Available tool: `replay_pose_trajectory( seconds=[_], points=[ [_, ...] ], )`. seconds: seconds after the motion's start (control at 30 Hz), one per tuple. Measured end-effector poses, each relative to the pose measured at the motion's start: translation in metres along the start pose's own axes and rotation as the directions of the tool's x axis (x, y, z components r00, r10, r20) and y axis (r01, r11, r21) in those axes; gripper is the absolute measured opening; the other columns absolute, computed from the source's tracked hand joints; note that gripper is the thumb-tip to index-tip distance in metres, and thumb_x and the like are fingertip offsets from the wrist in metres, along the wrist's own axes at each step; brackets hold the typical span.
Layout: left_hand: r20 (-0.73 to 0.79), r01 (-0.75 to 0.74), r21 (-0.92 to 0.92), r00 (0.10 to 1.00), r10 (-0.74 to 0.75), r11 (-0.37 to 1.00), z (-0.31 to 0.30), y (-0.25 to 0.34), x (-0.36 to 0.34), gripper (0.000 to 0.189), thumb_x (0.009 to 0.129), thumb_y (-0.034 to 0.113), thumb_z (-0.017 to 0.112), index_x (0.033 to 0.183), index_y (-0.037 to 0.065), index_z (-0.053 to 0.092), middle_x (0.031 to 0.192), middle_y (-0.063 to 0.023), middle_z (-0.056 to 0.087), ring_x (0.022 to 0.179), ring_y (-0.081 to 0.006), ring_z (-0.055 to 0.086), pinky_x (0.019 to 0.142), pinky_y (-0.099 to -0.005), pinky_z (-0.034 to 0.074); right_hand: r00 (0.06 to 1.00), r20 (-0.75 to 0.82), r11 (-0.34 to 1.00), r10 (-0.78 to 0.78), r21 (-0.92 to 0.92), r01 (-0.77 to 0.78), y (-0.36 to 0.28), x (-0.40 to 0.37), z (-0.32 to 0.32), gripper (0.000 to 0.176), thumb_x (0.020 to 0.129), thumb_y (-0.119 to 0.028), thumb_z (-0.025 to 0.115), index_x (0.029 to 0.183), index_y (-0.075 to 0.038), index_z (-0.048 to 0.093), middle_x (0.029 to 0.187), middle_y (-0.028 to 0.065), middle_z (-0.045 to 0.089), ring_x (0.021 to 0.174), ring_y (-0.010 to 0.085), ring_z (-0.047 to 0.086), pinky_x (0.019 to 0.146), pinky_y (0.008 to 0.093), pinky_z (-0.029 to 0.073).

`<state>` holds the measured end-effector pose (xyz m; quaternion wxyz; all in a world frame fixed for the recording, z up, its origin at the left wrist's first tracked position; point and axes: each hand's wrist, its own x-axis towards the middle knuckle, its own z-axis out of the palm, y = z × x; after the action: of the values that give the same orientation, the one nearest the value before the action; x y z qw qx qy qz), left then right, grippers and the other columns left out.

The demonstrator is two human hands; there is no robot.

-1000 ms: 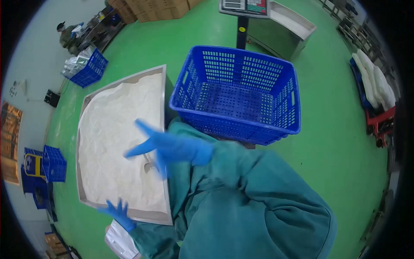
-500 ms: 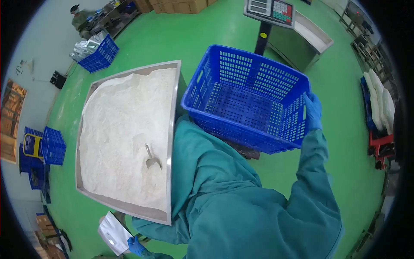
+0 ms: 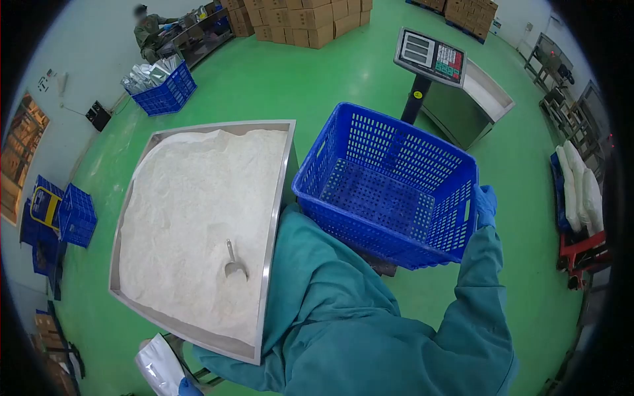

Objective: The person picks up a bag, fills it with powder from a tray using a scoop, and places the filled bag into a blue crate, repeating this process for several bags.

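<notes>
Head view. Right hand (image 3: 487, 206), blue-gloved, at the right end wall of a blue perforated plastic crate (image 3: 376, 234), touching it beside the handle slot. Grip there: cannot tell whether the fingers are clamped on the wall or only laid against it (the wall hides part of them). Left hand (image 3: 189, 387), also blue-gloved, low at the near left, against the near right edge of a silver foil pouch (image 3: 157, 366); the picture's lower border cuts it off, so cannot tell whether its grip is together or apart.

Pouch lies just beyond the near side of a stainless-steel bin (image 3: 278, 218). Bin stands left of the crate, filled broadly with white powder (image 3: 191, 198). Metal scoop (image 3: 234, 268) rests on the powder, toward the near right (handle pointing to the far side, pan nearer). Wearer's green gown (image 3: 370, 356) fills the near middle, a fold of it up against the bin's right side.

Beyond the crate, a scale display (image 3: 432, 56) on a post; just past it, a second metal bin (image 3: 456, 115). Far left, a co-worker (image 3: 150, 33) at a desk (image 3: 191, 33); nearer, a blue basket (image 3: 168, 96) holds more silver pouches (image 3: 150, 74).
</notes>
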<state>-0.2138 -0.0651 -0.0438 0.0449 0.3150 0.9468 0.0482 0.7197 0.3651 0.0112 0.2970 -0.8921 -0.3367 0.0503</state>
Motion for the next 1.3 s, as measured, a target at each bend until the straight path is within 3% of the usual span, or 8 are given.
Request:
replay_pose_trajectory(
  seconds=[0.2,0.63,0.77,0.83,0.93,1.1,1.17,1.3],
  points=[
    [-0.321,0.046,0.034,0.947,-0.033,0.998,0.037,-0.061,0.029,0.035,0.085,0.035,0.055,0.08,0.001,0.06,0.076,-0.0138,0.059,0.068,-0.0261,0.052,0.061,-0.0358,0.043,0.905,0.399,0.797,-0.146,0.59,-0.132,0.069,0.03,0.035,0.067,0.078,-0.02,0.063,0.133,0.003,0.031,0.119,0.0133,0.053,0.101,0.0225,0.055,0.081,0.033,0.047],
    [-0.128,0.422,0.16,0.905,-0.405,0.892,0.024,-0.003,0.053,0.034,0.08,0.033,0.054,0.088,0.003,0.066,0.089,-0.0195,0.064,0.078,-0.0365,0.059,0.068,-0.0447,0.046,0.854,0.51,0.73,-0.108,0.624,-0.279,0.076,0.007,0.039,0.068,0.078,0.004,0.052,0.138,-0.016,0.026,0.134,0.0045,0.04,0.105,0.0148,0.051,0.071,0.0253,0.049],
    [-0.212,0.375,0.281,0.922,-0.324,0.883,-0.036,0.024,0.056,0.042,0.083,0.039,0.051,0.093,0.001,0.065,0.087,-0.0207,0.063,0.078,-0.0372,0.058,0.067,-0.0434,0.047,0.872,0.398,0.866,-0.285,0.497,0.057,0.119,0.036,0.051,0.065,0.08,-0.014,0.062,0.136,-0.006,0.03,0.137,0.0088,0.035,0.117,0.0206,0.042,0.081,0.0305,0.046],
    [-0.354,0.448,0.34,0.875,-0.329,0.827,-0.1,0.059,0.047,0.039,0.084,0.034,0.049,0.096,0.0,0.063,0.095,-0.0251,0.061,0.087,-0.0417,0.058,0.073,-0.0457,0.047,0.989,-0.146,0.994,0.024,0.109,-0.008,0.031,-0.006,0.045,0.062,0.083,-0.015,0.06,0.133,0.004,0.029,0.133,0.0137,0.041,0.115,0.0219,0.045,0.088,0.0298,0.043],
    [-0.457,0.319,0.273,0.873,-0.17,0.908,-0.192,0.129,0.01,0.019,0.074,0.02,0.056,0.076,0.001,0.057,0.081,-0.0211,0.059,0.078,-0.0416,0.055,0.066,-0.0471,0.043,0.993,0.074,0.963,-0.094,0.259,0.072,-0.092,-0.028,0.059,0.044,0.086,-0.02,0.058,0.121,0.005,0.046,0.116,0.0129,0.055,0.099,0.0189,0.054,0.084,0.029,0.044],
    [-0.46,0.052,0.139,0.888,0.018,0.989,-0.211,0.19,0.019,0.022,0.077,0.026,0.061,0.083,0.005,0.063,0.078,-0.019,0.06,0.072,-0.0384,0.058,0.06,-0.0419,0.044,0.39,0.624,0.699,-0.677,0.711,0.077,-0.361,-0.276,0.103,0.019,0.085,-0.018,0.058,0.095,-0.003,0.062,0.083,0.0054,0.06,0.073,0.0127,0.054,0.066,0.0289,0.044],
    [-0.407,-0.045,-0.01,0.913,0.037,0.999,-0.202,0.211,0.042,0.023,0.079,0.025,0.059,0.084,0.003,0.063,0.077,-0.0199,0.06,0.072,-0.0378,0.058,0.06,-0.0393,0.044,-0.014,0.225,0.18,-0.974,0.815,0.55,-0.394,-0.353,0.19,0.021,0.081,-0.023,0.062,0.09,-0.004,0.062,0.082,0.0078,0.062,0.078,0.0228,0.06,0.069,0.0331,0.047],
    [-0.415,-0.153,-0.161,0.907,0.074,0.975,-0.144,0.214,0.109,0.026,0.081,0.028,0.057,0.073,0.003,0.062,0.067,-0.0182,0.058,0.061,-0.0342,0.057,0.054,-0.039,0.042,-0.666,0.386,-0.408,-0.639,0.563,0.719,-0.424,-0.519,0.347,0.028,0.08,-0.037,0.053,0.076,-0.011,0.062,0.083,0.0118,0.063,0.081,0.0303,0.058,0.071,0.0413,0.046]
  ],
)
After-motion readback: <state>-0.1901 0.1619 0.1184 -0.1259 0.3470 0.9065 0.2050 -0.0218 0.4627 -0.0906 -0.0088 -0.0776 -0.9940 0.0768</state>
